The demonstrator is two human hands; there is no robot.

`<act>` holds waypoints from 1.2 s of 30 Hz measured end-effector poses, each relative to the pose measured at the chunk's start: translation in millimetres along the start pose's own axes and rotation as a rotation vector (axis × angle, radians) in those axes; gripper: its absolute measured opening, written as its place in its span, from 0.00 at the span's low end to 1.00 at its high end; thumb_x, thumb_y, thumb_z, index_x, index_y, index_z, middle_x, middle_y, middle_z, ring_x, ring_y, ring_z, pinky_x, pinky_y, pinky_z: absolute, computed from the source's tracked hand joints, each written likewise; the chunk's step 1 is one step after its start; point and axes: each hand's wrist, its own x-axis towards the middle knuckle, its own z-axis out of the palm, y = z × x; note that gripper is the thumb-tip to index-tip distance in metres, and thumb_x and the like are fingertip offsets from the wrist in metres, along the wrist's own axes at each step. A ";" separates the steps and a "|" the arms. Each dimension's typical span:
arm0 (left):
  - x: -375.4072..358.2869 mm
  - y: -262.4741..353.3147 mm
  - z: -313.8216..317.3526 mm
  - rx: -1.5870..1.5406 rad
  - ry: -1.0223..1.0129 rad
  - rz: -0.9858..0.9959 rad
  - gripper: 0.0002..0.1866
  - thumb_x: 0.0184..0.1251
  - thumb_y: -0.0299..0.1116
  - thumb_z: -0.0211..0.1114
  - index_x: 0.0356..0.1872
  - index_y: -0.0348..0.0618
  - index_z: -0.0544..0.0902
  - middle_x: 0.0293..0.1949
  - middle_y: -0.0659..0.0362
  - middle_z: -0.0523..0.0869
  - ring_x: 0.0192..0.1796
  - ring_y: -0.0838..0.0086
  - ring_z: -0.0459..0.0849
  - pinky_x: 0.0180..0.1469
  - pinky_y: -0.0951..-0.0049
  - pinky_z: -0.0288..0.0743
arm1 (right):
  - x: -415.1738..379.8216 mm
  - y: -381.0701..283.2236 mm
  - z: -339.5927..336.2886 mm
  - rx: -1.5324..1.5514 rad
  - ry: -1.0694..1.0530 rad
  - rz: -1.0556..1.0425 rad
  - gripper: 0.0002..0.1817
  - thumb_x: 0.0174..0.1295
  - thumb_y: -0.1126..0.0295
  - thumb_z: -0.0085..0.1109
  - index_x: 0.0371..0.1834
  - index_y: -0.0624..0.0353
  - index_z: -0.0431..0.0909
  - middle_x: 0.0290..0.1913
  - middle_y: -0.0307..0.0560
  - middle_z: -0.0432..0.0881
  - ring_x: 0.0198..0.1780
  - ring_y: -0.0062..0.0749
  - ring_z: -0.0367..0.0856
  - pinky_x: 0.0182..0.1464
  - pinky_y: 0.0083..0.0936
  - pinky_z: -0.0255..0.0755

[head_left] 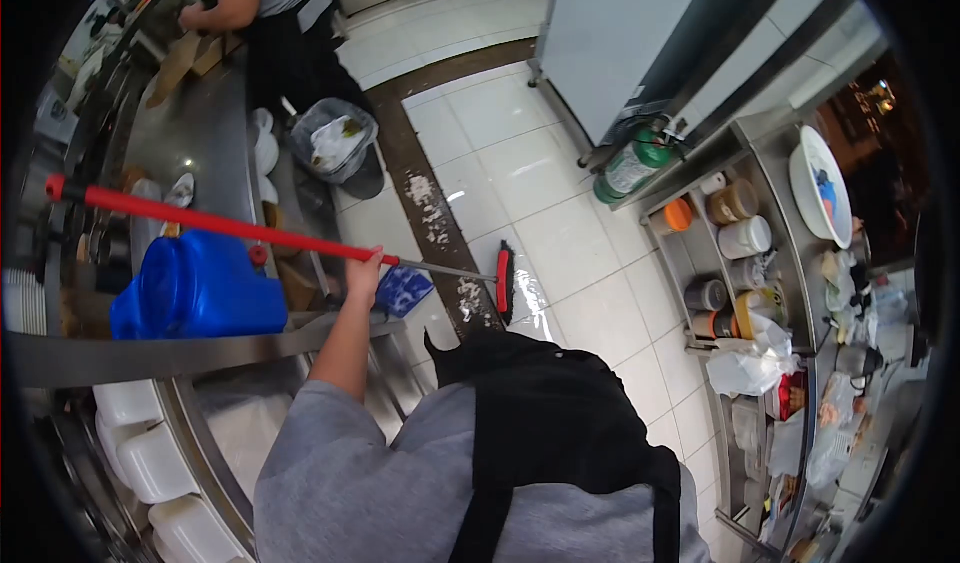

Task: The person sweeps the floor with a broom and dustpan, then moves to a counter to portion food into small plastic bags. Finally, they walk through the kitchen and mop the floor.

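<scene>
My left hand is closed around the lower part of the red pole of a floor brush. The pole slants from the upper left, over a steel counter, down to the right. A thin metal section joins it to a red brush head with a dark edge, which rests on wet white tiles beside a dark floor strip. Just below my left hand is a blue plastic object, partly covered by my arm. A blue jerrycan stands to the left, beneath the pole. My right hand is out of view.
Foam lies on the dark floor strip. A lined trash bin stands ahead, near another person in a dark apron. On the right are a green gas cylinder and steel shelving with jars. White containers are lower left.
</scene>
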 end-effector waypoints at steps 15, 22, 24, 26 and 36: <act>41.7 22.5 -58.4 0.219 0.489 0.192 0.14 0.66 0.21 0.60 0.49 0.37 0.68 0.45 0.53 0.79 0.47 0.68 0.80 0.53 0.69 0.75 | 12.2 -84.1 -11.8 0.285 0.262 -0.185 0.20 0.57 0.61 0.60 0.52 0.54 0.81 0.36 0.53 0.83 0.45 0.49 0.82 0.51 0.35 0.74; 108.2 5.9 -104.5 -0.033 0.571 0.055 0.10 0.65 0.27 0.65 0.43 0.47 0.72 0.37 0.59 0.79 0.37 0.70 0.80 0.34 0.64 0.77 | -0.5 -77.7 -10.7 0.291 0.226 -0.161 0.20 0.57 0.60 0.60 0.52 0.54 0.81 0.36 0.54 0.83 0.45 0.49 0.83 0.51 0.35 0.74; 108.4 11.5 -93.2 -0.058 0.639 0.106 0.11 0.65 0.26 0.65 0.43 0.44 0.72 0.37 0.59 0.79 0.38 0.69 0.80 0.37 0.64 0.77 | -3.2 -75.7 -13.5 0.289 0.225 -0.147 0.20 0.57 0.60 0.60 0.52 0.54 0.81 0.36 0.54 0.83 0.45 0.49 0.83 0.51 0.35 0.74; 101.5 19.5 -77.9 -0.089 0.711 0.161 0.12 0.64 0.26 0.66 0.44 0.42 0.73 0.38 0.58 0.80 0.39 0.68 0.81 0.40 0.64 0.77 | -2.7 -73.7 -16.0 0.290 0.222 -0.146 0.20 0.57 0.60 0.60 0.52 0.54 0.81 0.36 0.54 0.83 0.45 0.49 0.83 0.51 0.35 0.74; 82.0 59.3 -54.5 -0.029 0.928 0.121 0.16 0.67 0.26 0.62 0.52 0.32 0.71 0.48 0.49 0.82 0.49 0.58 0.82 0.54 0.63 0.73 | -3.0 -61.9 -26.2 0.278 0.216 -0.121 0.20 0.57 0.59 0.60 0.52 0.54 0.82 0.37 0.54 0.83 0.45 0.49 0.83 0.50 0.35 0.74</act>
